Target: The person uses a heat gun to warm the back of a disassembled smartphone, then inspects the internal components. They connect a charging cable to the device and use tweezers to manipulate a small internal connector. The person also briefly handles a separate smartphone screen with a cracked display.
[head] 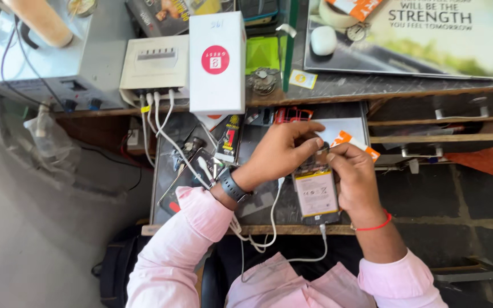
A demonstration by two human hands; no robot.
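My left hand (283, 149) pinches the top of the opened phone (316, 193), and my right hand (354, 177) grips its right edge, holding it just above the dark worktop (258, 208). A white cable (273, 219) hangs from its lower end. Behind, a tall white box (217, 63) and a white multi-port charger (155, 61) stand on the upper shelf (372, 85).

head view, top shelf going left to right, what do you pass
Grey power supply box → cream multi-port charger → upright white box with a red circle → green packet → white oval earbud case → large printed poster.
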